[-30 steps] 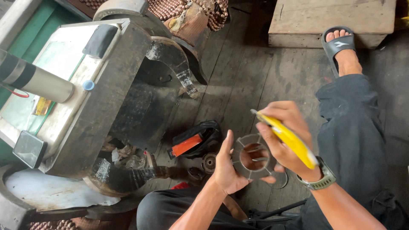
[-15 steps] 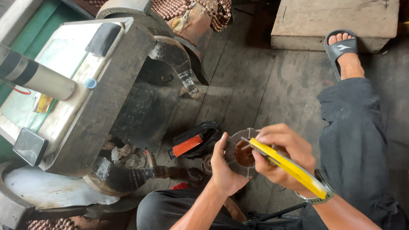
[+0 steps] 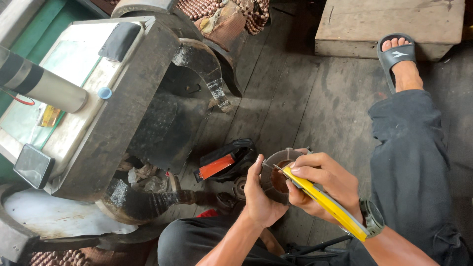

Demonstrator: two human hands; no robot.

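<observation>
Both hands work one ring: left hand fingers curl around it, steadying it just right of the black case; right hand fingers pinch a yellow knife, tip inside.

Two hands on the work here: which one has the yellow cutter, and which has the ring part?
The right hand grips the yellow utility knife, tip at the round grey part. The left hand only cups that part.

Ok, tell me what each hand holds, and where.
Left hand grips the round metal part by its outer rim; right hand holds the yellow utility knife by its handle.
</observation>
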